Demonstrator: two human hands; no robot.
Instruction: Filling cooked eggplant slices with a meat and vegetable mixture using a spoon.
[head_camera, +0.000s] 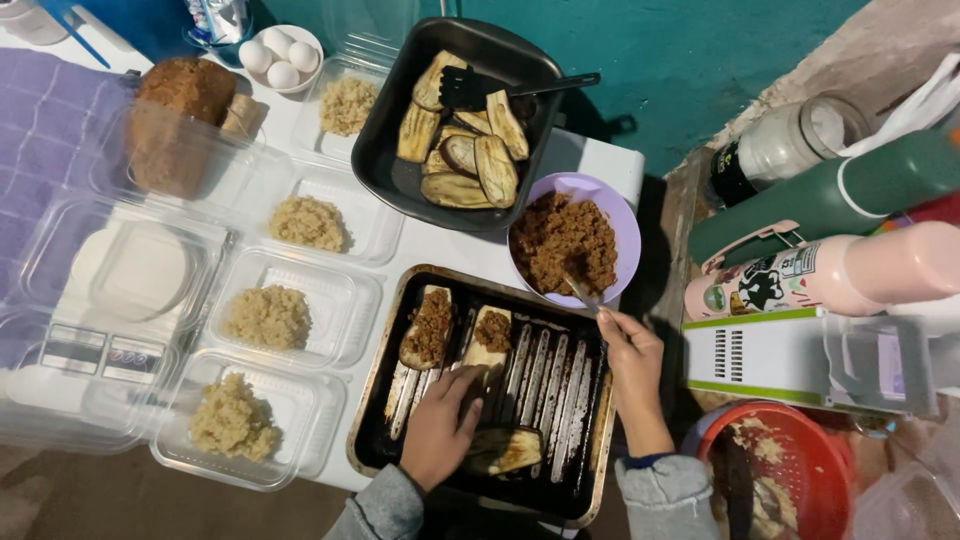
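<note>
My left hand (440, 425) rests inside a dark ribbed baking tray (570, 480), fingers on a bare eggplant slice (505, 450) at its near edge. Two eggplant slices topped with minced meat (430, 325) lie at the tray's far end. My right hand (630, 360) grips a spoon (580, 292) whose tip is dipped in a purple bowl (620, 215) of brown minced meat. Behind it stands a black roasting pan (385, 160) with several fried eggplant slices and a black spatula (520, 90).
Several clear plastic containers with portions of cooked grain (268, 317) line the left. A kitchen scale (130, 270), a bowl of eggs (280, 55), a brown loaf (185, 90), bottles (830, 270), a grater (780, 355) and a red colander (800, 470) surround the tray.
</note>
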